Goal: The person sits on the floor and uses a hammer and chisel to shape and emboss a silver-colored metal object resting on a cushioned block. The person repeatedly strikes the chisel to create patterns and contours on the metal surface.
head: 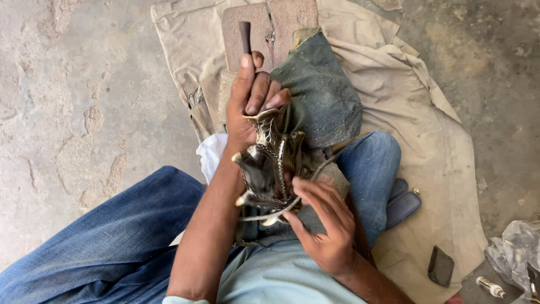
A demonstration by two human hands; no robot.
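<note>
My left hand (252, 98) grips the top of a dark ornate metal piece (269, 166) with brass-coloured pointed edges, held upright over my lap. Together with it, the same hand holds a thin dark tool handle (245, 37) that sticks up past the fingers. My right hand (323, 225) presses on the piece's lower right side, fingers spread against it and against a twisted cord (281, 209) that runs across its bottom. A dark green-grey cloth (323, 90) lies behind the piece, draped over my right knee.
I sit in blue jeans on a beige cloth (427, 146) spread over a concrete floor (84, 101). A brown block (270, 22) lies ahead. A small dark block (440, 266), a small tube (490, 287) and crumpled plastic (517, 253) lie at the lower right.
</note>
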